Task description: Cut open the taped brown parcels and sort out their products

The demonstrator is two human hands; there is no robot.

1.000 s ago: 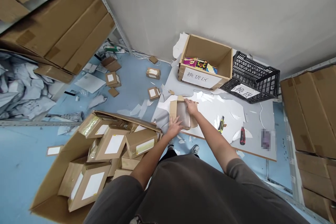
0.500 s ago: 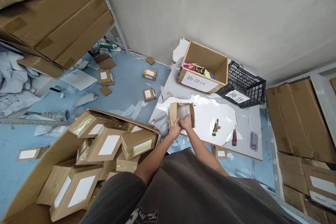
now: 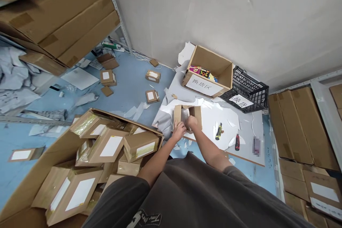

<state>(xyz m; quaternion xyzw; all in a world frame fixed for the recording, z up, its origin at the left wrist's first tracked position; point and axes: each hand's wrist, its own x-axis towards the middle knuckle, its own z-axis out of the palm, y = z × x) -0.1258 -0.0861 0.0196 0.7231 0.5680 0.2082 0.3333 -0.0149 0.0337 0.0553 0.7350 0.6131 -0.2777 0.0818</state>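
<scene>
A small cardboard box (image 3: 177,113) stands open at the front left of the white table (image 3: 227,142), its flaps spread. My left hand (image 3: 179,130) is closed on the box's near left edge. My right hand (image 3: 191,122) reaches in at the box's opening with its fingers curled; a whitish, semi-clear item (image 3: 185,114) shows inside beside them. Whether the fingers grip that item is hidden. To the right lie a yellow-black cutter (image 3: 219,131) and a red-black cutter (image 3: 237,142).
A labelled carton (image 3: 204,84) and a black crate (image 3: 251,89) stand at the table's back. A large carton (image 3: 29,181) full of parcels is at my left. Shelves with cartons flank both sides; paper scraps and small boxes lie on the blue floor.
My right hand has moved from the near edge into the box's opening, and its fingers have curled. The box's right flap now lies folded outward. My left hand remains at the near left edge.
</scene>
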